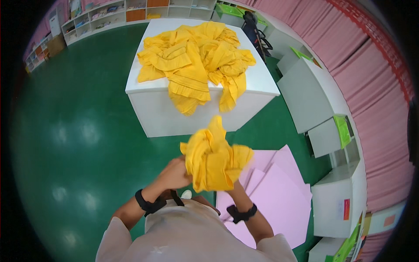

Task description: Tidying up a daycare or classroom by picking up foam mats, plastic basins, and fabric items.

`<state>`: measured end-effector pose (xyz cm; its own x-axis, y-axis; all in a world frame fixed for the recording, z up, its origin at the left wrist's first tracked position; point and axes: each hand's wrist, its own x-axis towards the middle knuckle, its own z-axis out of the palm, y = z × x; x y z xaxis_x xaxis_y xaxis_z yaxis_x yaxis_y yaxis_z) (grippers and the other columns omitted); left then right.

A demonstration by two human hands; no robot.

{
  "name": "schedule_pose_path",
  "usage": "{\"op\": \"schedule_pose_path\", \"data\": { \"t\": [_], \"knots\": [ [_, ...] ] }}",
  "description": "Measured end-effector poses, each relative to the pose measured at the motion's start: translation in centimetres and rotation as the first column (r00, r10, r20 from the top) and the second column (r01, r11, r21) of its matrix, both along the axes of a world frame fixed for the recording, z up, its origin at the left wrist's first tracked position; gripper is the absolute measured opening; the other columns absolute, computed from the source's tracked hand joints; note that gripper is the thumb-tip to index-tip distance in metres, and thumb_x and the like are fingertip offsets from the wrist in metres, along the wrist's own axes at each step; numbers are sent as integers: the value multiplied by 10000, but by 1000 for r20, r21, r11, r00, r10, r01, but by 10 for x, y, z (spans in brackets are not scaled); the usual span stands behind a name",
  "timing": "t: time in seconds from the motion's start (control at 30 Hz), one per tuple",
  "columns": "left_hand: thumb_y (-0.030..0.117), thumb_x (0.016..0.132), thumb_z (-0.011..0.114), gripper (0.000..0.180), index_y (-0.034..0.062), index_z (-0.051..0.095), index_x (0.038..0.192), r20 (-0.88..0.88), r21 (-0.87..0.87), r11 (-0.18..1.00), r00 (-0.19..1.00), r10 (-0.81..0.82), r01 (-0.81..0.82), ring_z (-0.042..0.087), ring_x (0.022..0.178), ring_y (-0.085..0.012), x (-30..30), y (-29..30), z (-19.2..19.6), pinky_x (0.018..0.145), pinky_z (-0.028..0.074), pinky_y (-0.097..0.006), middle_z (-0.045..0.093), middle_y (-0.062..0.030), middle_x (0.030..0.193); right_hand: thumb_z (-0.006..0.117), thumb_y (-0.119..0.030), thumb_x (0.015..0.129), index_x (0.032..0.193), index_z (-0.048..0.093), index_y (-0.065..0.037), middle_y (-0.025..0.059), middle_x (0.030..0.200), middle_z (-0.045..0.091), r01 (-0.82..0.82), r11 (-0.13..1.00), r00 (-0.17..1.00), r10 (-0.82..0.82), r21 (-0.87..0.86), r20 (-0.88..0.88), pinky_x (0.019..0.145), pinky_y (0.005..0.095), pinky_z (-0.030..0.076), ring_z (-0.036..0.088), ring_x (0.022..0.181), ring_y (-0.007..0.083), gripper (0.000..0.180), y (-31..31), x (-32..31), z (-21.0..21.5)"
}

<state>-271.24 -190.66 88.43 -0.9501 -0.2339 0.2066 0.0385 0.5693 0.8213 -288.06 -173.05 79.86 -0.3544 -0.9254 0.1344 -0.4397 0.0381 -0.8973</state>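
A bunched yellow garment (214, 161) is held up in front of my body, with loose folds sticking out at its top and right. My left hand (174, 174) is closed on its left side, the fingertips partly behind the cloth. From the lower right my right forearm (240, 198) reaches up under the bundle, which hides that hand and its fingers. Both wrists wear black bands. Beyond the bundle, a large heap of yellow garments (192, 61) lies on a white table (152, 107), with pieces hanging over its near edge.
Large pink sheets (279, 205) lie on the green floor (83, 144) at my right. White cabinets (305, 96) with bright green panels line the right side before pink curtains (331, 70). A black folded object (254, 32) stands at the table's far right corner. Shelves (104, 19) run along the back.
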Motion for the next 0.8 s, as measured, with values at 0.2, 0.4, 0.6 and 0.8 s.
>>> {"op": "schedule_pose_path", "data": {
  "t": [0.2, 0.4, 0.6, 0.8],
  "knots": [
    [140, 722, 617, 321, 23, 571, 1017, -111, -37, 912, 908, 403, -409, 539, 900, -430, -124, -168, -30, 771, 461, -464, 578, -231, 962, 647, -288, 812, 1306, 427, -111, 97, 1327, 447, -157, 962, 953, 88, -223, -291, 1051, 405, 295, 405, 1238, 266, 569, -239, -140, 13],
    [214, 745, 615, 429, -47, 485, 1060, 193, -294, 759, 741, 643, -582, 513, 969, -419, -253, -333, -110, 821, 444, -485, 540, -238, 1044, 623, -367, 804, 1309, 436, -110, 117, 1338, 438, -101, 985, 814, 1, -140, -581, 1055, 437, 276, 379, 1263, 292, 596, -417, -248, -53],
    [281, 729, 608, 508, -33, 450, 1096, 365, -406, 758, 670, 646, -510, 432, 1089, -394, -372, -408, -120, 851, 409, -550, 495, -203, 1120, 577, -528, 772, 1347, 399, -172, 64, 1398, 394, 80, 895, 849, 170, 439, -500, 1084, 441, 210, 316, 1305, 287, 699, -488, -348, -96],
    [255, 747, 586, 481, -35, 460, 1110, 472, -450, 763, 602, 645, -464, 449, 1099, -370, -413, -424, -87, 857, 449, -489, 507, -206, 1134, 425, -556, 854, 1366, 381, -193, 63, 1434, 345, -38, 894, 859, 258, 447, -442, 1093, 424, 198, 283, 1321, 284, 629, -497, -386, -113]
  ]
}}
